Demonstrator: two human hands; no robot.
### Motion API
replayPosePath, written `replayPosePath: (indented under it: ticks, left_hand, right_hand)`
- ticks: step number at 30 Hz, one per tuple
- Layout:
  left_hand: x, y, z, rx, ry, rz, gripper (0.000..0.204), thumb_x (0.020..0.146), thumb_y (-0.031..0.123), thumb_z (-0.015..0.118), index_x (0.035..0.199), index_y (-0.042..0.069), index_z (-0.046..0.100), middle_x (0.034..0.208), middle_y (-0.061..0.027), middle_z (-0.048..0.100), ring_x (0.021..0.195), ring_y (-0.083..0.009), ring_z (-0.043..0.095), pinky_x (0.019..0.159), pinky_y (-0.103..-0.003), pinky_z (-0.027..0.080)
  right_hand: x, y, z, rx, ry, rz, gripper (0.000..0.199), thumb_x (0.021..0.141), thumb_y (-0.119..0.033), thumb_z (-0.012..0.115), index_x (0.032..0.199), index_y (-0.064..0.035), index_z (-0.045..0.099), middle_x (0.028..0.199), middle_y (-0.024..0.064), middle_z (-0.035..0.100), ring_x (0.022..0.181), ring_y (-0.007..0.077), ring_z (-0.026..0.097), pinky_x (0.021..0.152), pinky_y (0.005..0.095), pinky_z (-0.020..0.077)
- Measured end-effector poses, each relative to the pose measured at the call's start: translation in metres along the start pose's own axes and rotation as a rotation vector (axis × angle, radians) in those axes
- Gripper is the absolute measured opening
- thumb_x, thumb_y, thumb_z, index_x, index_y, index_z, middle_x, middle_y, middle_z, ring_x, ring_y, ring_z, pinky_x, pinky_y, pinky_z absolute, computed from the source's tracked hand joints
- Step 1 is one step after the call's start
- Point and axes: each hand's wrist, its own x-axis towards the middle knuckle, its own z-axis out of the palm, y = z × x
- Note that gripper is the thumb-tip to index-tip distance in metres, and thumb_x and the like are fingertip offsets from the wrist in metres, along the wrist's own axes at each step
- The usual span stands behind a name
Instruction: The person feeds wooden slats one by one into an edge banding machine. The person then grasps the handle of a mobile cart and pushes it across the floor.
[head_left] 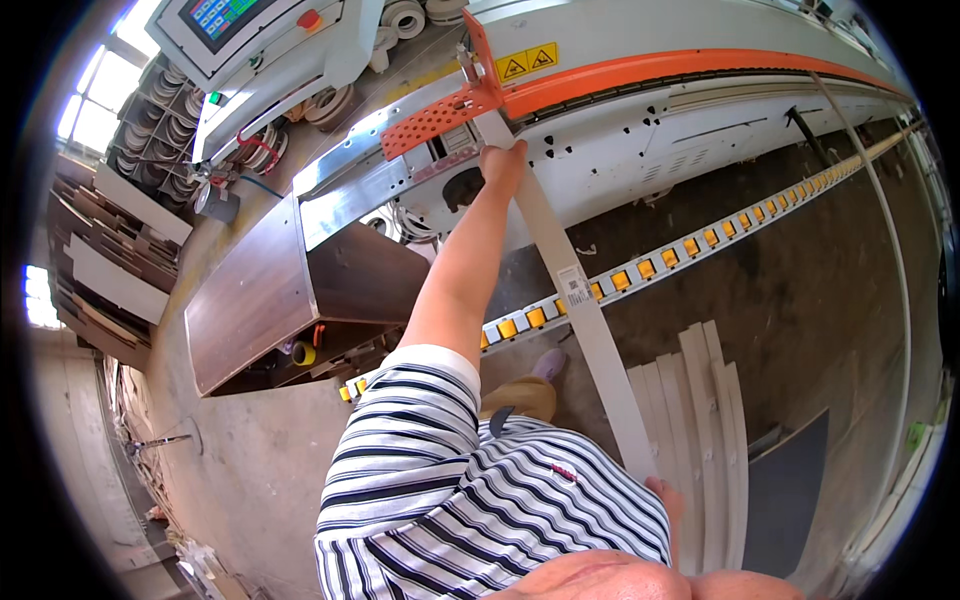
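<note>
A long, narrow light-grey board [598, 355] with a paper label [574, 287] slants from the machine to beside my body. My left hand [504, 168] grips it close to its far end, the arm stretched forward. That end rests at the infeed of the edge-banding machine [590, 165], beside an orange perforated guard [435, 122]. Near my right side, my right hand [668, 492] holds the board's near end, partly hidden by my body. The board passes over a rail with yellow rollers [645, 269].
Several similar strips [690, 420] stand to my right, next to a dark grey panel [790, 490]. A brown cabinet [255, 300] with tape inside is on the left. A control panel [240, 50] rises at the far left. Edging rolls [160, 120] and stacked boards [110, 270] lie beyond.
</note>
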Motion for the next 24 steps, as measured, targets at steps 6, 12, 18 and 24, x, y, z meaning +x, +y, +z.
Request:
replayPosePath:
  ticks: [6,12,18,24]
  left_hand:
    - [-0.006,0.019,0.022,-0.005,-0.012,-0.034,0.052,0.068,0.03,0.076,0.095,-0.012,0.063,0.098,-0.0273,0.066,0.093,-0.037,0.066,0.082,-0.042,0.052]
    - [-0.006,0.036,0.076,0.098,-0.057,0.066,0.051,0.075,0.035,0.071,0.104,-0.006,0.063,0.096,-0.0252,0.067,0.092,-0.0368,0.066,0.082,-0.043,0.052]
    - [0.047,0.011,0.149,1.16,-0.094,1.167,0.029,0.095,0.025,0.042,0.106,0.008,0.063,0.1,-0.0154,0.066,0.086,-0.0321,0.066,0.073,-0.05,0.052]
    - [0.03,0.06,0.185,-0.026,-0.591,0.009,0.053,0.098,0.055,0.038,0.104,0.007,0.059,0.092,-0.0091,0.065,0.078,-0.0199,0.065,0.063,-0.033,0.054]
  right_hand:
    - [0.011,0.002,-0.022,0.036,0.048,0.105,0.074,0.091,-0.067,0.033,0.075,-0.0027,0.066,0.073,0.0266,0.062,0.071,0.0489,0.059,0.064,0.055,0.0447]
    - [0.023,-0.001,-0.057,0.108,0.194,0.128,0.068,0.095,-0.057,0.036,0.085,0.0022,0.067,0.083,0.03,0.062,0.081,0.0477,0.061,0.07,0.0542,0.0448]
    - [0.065,0.036,-0.078,0.008,0.275,0.227,0.061,0.095,-0.051,0.043,0.078,0.0027,0.067,0.076,0.0289,0.062,0.075,0.0461,0.062,0.068,0.0534,0.0465]
    - [0.115,0.019,-0.113,0.047,0.605,0.152,0.032,0.092,-0.037,0.056,0.091,-0.0047,0.061,0.085,0.021,0.064,0.08,0.0404,0.061,0.071,0.048,0.0464]
